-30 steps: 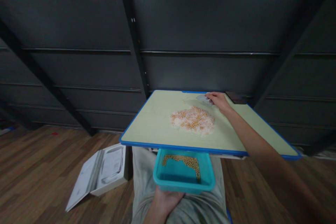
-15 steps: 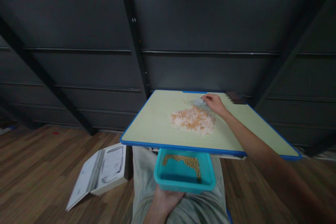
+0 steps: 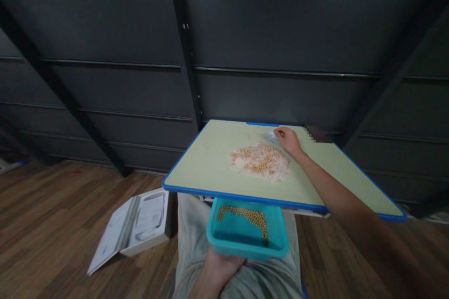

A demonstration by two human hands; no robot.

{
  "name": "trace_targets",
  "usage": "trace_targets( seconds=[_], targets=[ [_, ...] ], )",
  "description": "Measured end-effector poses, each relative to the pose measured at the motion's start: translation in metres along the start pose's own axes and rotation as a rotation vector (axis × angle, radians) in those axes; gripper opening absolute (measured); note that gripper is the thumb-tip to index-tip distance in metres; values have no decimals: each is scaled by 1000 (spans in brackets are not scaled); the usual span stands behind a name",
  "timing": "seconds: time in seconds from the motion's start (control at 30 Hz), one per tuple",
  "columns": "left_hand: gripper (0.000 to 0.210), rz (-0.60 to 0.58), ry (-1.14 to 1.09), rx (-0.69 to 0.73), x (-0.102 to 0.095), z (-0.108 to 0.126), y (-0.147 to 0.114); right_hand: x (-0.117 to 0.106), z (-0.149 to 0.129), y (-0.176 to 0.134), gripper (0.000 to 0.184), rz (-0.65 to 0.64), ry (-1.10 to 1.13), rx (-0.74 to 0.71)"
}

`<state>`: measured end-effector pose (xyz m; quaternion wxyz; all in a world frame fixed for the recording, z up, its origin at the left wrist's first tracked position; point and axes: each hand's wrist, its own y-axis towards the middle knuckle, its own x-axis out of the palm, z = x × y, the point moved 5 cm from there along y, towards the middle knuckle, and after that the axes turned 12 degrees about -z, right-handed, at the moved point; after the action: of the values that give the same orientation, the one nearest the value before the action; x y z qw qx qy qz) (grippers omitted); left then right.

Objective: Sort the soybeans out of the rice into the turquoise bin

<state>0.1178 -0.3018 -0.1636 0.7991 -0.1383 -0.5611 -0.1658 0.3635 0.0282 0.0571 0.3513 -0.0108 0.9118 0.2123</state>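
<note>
My right hand [image 3: 287, 140] pinches a small, thin, clear bluish piece of plastic [image 3: 272, 137] just above the board's far half. Its exact kind is too blurred to tell. Just nearer to me, a heap of white rice-like grains mixed with small golden balls [image 3: 260, 162] lies spread on the pale green board [image 3: 199, 163]. A few loose bits sit behind the heap. Below the board's near edge, my left hand [image 3: 224, 266] grips a teal plastic tray [image 3: 245, 250] from beneath, its fingers mostly hidden. Golden balls [image 3: 257, 218] line the tray's far and right sides.
The board has a raised blue rim [image 3: 245, 196]. A dark, pixelated object [image 3: 317, 134] is at its far right corner. Behind stands a dark panelled wall [image 3: 280, 23]. An open white box [image 3: 149, 219] lies on the wooden floor to the left of my legs.
My right hand has drawn the plastic piece slightly back, away from the heap's far edge, and less of the piece shows. The left hand and tray stay put; the view has shifted a little.
</note>
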Motion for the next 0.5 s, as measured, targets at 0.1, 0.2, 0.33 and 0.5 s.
trace_targets(
  seconds=[0.1, 0.2, 0.33, 0.5],
  targets=[
    [21, 3, 18, 3, 3, 1, 2, 10, -1, 5, 19, -32, 7, -27],
    [32, 17, 39, 1, 13, 2, 3, 21, -5, 9, 18, -85, 28, -71],
    [39, 39, 78, -12, 22, 4, 1, 31, -8, 10, 23, -156, 64, -123],
    [35, -31, 57, -19, 19, 3, 2, 31, -12, 8, 31, -221, 97, -182]
  ],
)
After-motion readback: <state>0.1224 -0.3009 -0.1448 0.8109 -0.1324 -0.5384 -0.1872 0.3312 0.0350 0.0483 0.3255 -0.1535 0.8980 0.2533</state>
